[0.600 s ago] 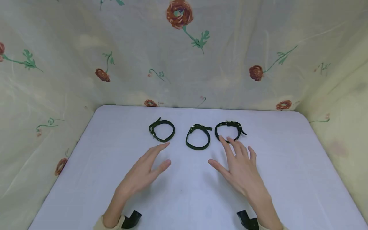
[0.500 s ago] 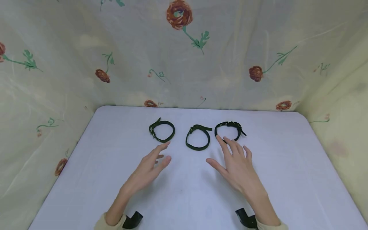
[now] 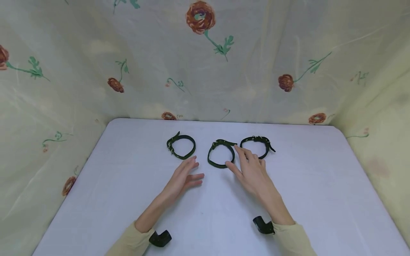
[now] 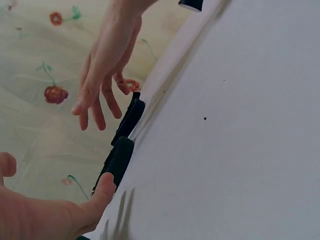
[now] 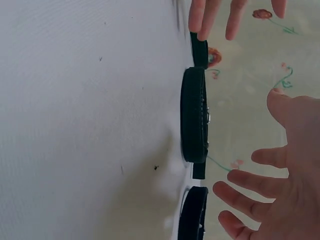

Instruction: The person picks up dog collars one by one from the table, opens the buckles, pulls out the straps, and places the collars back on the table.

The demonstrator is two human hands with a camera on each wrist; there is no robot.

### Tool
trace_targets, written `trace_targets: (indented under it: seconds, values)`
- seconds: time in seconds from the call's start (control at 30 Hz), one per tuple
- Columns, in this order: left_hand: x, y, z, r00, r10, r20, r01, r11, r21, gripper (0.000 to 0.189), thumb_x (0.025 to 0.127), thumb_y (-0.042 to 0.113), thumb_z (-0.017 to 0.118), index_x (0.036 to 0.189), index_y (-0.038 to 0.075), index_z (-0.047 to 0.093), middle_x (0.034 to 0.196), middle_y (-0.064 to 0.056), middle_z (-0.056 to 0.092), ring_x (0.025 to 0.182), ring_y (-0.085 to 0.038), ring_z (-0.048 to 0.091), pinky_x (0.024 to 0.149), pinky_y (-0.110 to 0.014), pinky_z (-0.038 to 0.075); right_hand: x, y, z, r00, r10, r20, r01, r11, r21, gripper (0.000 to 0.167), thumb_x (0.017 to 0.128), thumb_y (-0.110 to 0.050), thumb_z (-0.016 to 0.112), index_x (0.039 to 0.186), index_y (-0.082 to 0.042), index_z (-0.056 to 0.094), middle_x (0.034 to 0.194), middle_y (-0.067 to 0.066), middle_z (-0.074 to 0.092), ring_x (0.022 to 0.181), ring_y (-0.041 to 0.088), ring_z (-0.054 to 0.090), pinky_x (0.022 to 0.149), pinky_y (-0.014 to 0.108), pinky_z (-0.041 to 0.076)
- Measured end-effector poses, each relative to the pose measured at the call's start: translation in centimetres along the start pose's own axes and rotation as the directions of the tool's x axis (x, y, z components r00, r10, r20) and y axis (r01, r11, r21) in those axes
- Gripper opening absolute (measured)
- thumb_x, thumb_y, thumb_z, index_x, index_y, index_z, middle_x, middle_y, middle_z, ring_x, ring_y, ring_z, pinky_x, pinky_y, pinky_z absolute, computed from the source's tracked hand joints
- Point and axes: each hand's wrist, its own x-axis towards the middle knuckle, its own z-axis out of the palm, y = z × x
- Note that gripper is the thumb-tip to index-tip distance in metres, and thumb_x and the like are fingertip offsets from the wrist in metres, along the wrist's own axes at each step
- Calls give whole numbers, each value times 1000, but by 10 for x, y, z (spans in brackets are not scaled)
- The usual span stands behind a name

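Observation:
Three dark buckled collars, each fastened in a ring, lie in a row on the white table. The left collar [image 3: 194, 145] is just beyond the fingertips of my left hand [image 3: 177, 183], whose fingers are extended and hold nothing. My right hand [image 3: 254, 176] hovers with spread, slightly bent fingers near the middle collar [image 3: 216, 165] and the right collar [image 3: 256, 138]. It hides the near left part of the right collar from the head view. In the right wrist view the middle collar [image 5: 193, 115] stands apart from the right hand [image 5: 295, 185].
A white cloth covers the table [image 3: 105, 199]. Behind and at both sides hangs a pale curtain [image 3: 250, 64] with printed flowers. A black wrist-worn piece [image 3: 160, 238] sits at the left cuff, another black piece [image 3: 264, 225] at the right cuff.
Both hands have moved inward: the left to the right, the right to the left toward the middle collar. My left hand has turned, showing more fingers. The collars lie where they were.

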Motion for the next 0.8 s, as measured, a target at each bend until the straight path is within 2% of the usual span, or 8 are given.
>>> trace_targets:
  seconds: [0.17, 0.27, 0.47, 0.67, 0.8]
  values:
    - [15, 1, 6, 1000, -4, -13, 4, 999, -52, 78, 114, 53, 46, 170, 8, 17, 174, -23, 28, 144, -45, 59, 115, -47, 55, 8, 2, 6, 999, 38, 25, -38, 999, 10, 75, 114, -58, 42, 168, -7, 33, 162, 26, 48, 146, 52, 47, 117, 73, 34]
    - [21, 0, 9, 1000, -9, -20, 8, 999, -54, 77, 115, 51, 44, 171, 7, 16, 174, -24, 26, 144, -46, 59, 115, -47, 55, 11, 2, 9, 998, 52, 30, -52, 999, 6, 76, 114, -57, 42, 168, -5, 31, 161, 28, 48, 144, 53, 49, 117, 74, 36]
    - [31, -2, 16, 999, -13, -37, 12, 999, -32, 72, 116, 46, 42, 170, 5, 18, 174, -26, 29, 142, -46, 61, 113, -46, 56, 16, 3, 18, 996, 72, 48, -73, 997, 10, 76, 114, -50, 49, 167, 2, 30, 158, 35, 48, 137, 57, 55, 115, 71, 44]
    - [43, 4, 23, 996, -40, -85, 42, 999, 24, 68, 114, 40, 51, 169, 7, 28, 170, -23, 40, 134, -40, 68, 106, -41, 61, 26, 1, 26, 994, 104, 42, -106, 994, 37, 73, 113, -46, 53, 163, 5, 36, 154, 38, 51, 137, 57, 57, 112, 67, 49]
    - [48, 6, 26, 995, -42, -94, 47, 998, 46, 66, 114, 37, 52, 168, 6, 31, 169, -24, 41, 129, -38, 70, 103, -38, 62, 30, 0, 28, 989, 141, 43, -143, 989, 47, 74, 113, -47, 53, 162, 6, 37, 155, 38, 51, 138, 56, 56, 112, 67, 49]
